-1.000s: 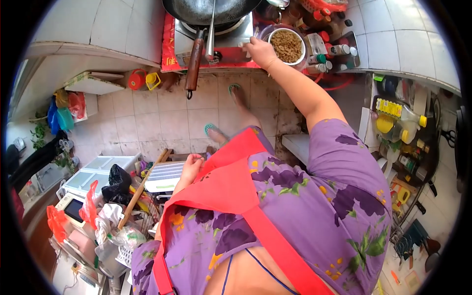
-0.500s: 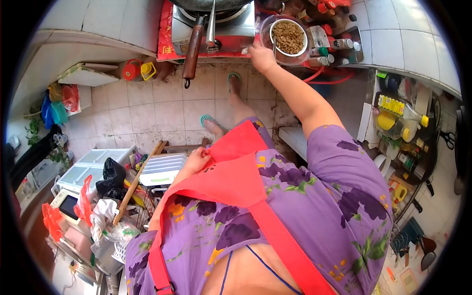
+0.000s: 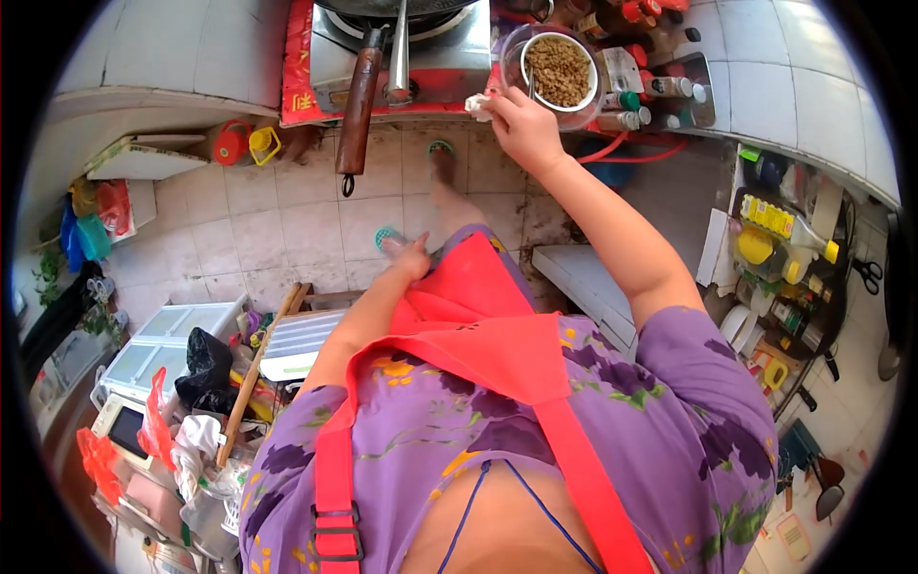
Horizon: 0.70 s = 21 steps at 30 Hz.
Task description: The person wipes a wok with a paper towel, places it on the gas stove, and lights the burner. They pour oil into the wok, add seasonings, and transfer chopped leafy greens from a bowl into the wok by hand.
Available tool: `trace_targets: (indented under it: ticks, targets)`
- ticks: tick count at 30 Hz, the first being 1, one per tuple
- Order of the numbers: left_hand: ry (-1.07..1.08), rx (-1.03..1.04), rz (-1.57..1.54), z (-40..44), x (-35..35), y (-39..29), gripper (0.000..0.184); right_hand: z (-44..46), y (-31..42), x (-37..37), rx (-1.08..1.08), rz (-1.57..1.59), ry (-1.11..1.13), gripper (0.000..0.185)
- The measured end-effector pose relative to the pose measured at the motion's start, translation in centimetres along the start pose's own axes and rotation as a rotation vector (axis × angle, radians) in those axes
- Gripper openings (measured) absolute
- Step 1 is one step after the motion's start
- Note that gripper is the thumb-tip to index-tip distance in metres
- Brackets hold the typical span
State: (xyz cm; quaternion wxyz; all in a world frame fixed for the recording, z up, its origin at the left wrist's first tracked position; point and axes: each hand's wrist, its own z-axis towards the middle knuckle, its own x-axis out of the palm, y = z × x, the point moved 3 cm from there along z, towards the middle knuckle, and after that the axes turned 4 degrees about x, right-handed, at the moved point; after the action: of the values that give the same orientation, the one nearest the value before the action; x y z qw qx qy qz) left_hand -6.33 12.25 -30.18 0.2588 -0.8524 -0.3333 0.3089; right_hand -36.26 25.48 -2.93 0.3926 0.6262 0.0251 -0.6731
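Head view, right hand (image 3: 526, 124): thumb and fingers are closing narrowly on a crumpled white wad (image 3: 478, 105); the palm side is not showing.
White wad: it is poking out past the fingertips, by the front edge of the bench (image 3: 229, 57), between the stove (image 3: 449, 67) and the bowl (image 3: 594, 75); whether it is touching the edge, I cannot tell.
Left hand (image 3: 411, 258): it is hanging beside the red apron (image 3: 497, 359), well apart from the bench; blur is hiding the finger spread, and whether it is gripping cloth I cannot tell.
Bowl: it is holding brown crumbly food (image 3: 559, 72) and sitting inside a clear basin (image 3: 564, 121), just right of the stove's front right corner.
Wok handle (image 3: 358, 115): it is jutting past the bench's front edge, with a metal utensil (image 3: 399, 57) lying beside it.
Pinch: a light but full grip is probably serving best, gathering loose ends that could be shedding or snagging.
Wrist: swinging low over the bowl would be risking a knock, so lifting outward first is looking safer.
Sleeve side: the forearm is passing near the basin and needing room.
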Motion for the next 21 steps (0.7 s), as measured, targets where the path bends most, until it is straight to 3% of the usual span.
trace_targets:
  ticks: [4,6,13,18,21]
  targets:
    - [0.049,-0.034,0.201,1.4,-1.1,-3.6,0.063,-1.1,-0.1,-1.8,0.055,0.043,-0.013,0.011]
    - [0.194,-0.04,0.025,3.0,0.6,-2.6,0.065,-1.5,-0.5,-2.2,0.042,0.041,-0.038,0.012]
    - [0.217,-0.14,-0.085,3.3,0.7,-3.6,0.068,-2.4,-0.7,-3.4,0.176,0.148,-0.045,0.016]
    - [0.17,-0.011,-0.157,3.7,0.2,-3.6,0.054,-2.2,-0.1,-4.2,0.185,0.152,-0.07,0.016]
    - [0.214,-0.059,-0.181,4.4,0.5,-2.9,0.046,-2.0,0.2,-3.5,0.232,0.298,-0.073,0.013]
